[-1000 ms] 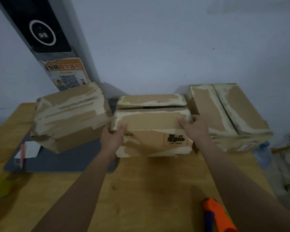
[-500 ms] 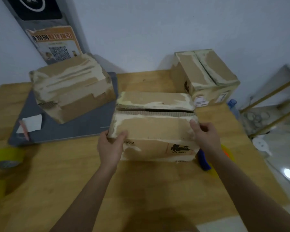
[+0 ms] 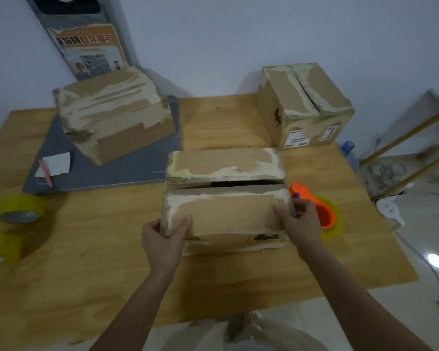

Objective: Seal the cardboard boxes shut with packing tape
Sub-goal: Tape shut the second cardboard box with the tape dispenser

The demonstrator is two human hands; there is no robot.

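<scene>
- Head view: middle cardboard box (image 3: 226, 198) sits on the wooden desk (image 3: 99, 249), near the front edge, top flaps not meeting, dark gap along the seam.
- Left hand (image 3: 162, 239) grips the box's near left corner, thumb on top of the front flap, fingers curled round the side.
- Right hand (image 3: 299, 224) grips the near right corner, thumb on the flap, fingers wrapped down the right side.
- Orange tape dispenser (image 3: 317, 206) lies on the desk just beside the box's right side, partly hidden behind the right hand.
- Second box (image 3: 112, 115), torn and worn, rests at back left on a grey mat (image 3: 99, 171).
- Third box (image 3: 304, 105) stands at back right, flaps closed, labels on its front face.
- Two yellow tape rolls at the desk's left edge: one (image 3: 20, 209) further back, one (image 3: 3, 247) nearer, cut off by the frame.
- White paper scrap (image 3: 55, 163) and a pencil (image 3: 45, 172) on the mat.
- Poster with QR code (image 3: 91, 51) leans on the wall behind.
</scene>
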